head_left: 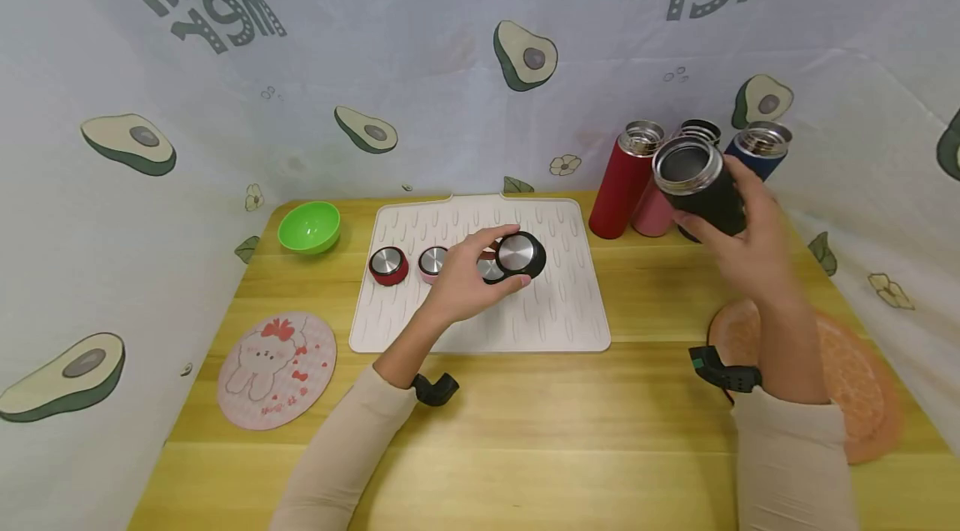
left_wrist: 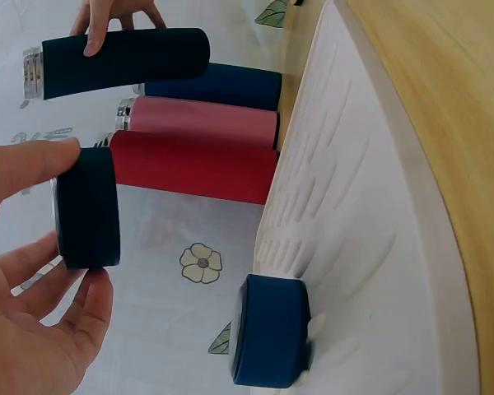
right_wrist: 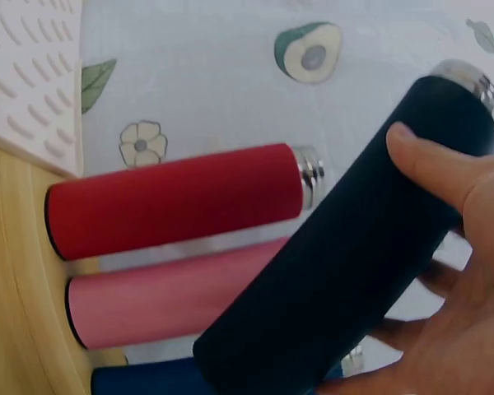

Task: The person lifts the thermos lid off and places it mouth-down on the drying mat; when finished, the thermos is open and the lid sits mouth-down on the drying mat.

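My left hand (head_left: 463, 281) pinches a black flask lid (head_left: 521, 254) between thumb and fingers, above the white drying mat (head_left: 555, 306). Off to the right, my right hand (head_left: 757, 243) grips a black vacuum flask (head_left: 708, 202) by its side; it is raised and tilted, its bare steel mouth towards my head. On the mat sit a red lid (head_left: 387, 265), a pink lid (head_left: 432, 262) and a blue lid (left_wrist: 272, 333), the last mostly hidden by the left hand in the head view. Behind the black flask stand uncapped red (head_left: 621, 189), pink (head_left: 652, 212) and blue (head_left: 759, 143) flasks.
A green bowl (head_left: 310, 227) stands at the table's back left, with a round rabbit-print placemat (head_left: 277, 370) nearer me. An orange-slice placemat (head_left: 858, 381) lies at the right, partly under the right forearm. Patterned cloth (head_left: 442, 72) hangs behind the wooden table (head_left: 585, 439).
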`<state>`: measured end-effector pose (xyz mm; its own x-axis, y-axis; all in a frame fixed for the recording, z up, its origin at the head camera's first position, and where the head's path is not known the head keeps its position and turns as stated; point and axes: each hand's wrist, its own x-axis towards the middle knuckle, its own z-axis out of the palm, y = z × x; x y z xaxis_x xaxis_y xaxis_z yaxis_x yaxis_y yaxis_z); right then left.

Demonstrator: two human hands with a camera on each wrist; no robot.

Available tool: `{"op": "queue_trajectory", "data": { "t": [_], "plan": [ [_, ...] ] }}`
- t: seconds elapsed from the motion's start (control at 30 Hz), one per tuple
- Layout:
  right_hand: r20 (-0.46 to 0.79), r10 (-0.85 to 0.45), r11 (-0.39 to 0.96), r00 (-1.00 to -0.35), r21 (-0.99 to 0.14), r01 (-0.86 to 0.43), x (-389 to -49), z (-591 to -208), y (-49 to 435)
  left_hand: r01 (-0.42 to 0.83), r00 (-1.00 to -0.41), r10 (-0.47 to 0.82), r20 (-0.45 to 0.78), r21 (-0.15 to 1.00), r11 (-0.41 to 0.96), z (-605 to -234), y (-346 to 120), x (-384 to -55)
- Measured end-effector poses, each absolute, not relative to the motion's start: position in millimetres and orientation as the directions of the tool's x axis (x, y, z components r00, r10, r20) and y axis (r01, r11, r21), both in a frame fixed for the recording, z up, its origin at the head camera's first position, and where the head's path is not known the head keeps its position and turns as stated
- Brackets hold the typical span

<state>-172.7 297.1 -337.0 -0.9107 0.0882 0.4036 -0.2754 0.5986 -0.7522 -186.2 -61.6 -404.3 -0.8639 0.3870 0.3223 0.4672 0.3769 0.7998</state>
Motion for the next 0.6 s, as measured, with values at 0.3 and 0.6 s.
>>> {"op": "queue_trajectory", "data": {
  "t": [0.3, 0.6],
  "plan": [
    [0.110, 0.482, 0.282, -0.869, -0.959, 0.035, -172.7, -325.6, 349.7, 0.452, -0.864, 0.447, 0.234, 0.751, 0.481, -421.1, -44.2, -191.6],
    [-0.004, 0.635, -0.004, -0.772, -1.000, 0.001, -203.9, -342.8, 393.6, 0.403, -0.889, 0.440, 0.126, 0.668, 0.625, -430.0, -16.9, -196.4]
  ]
}}
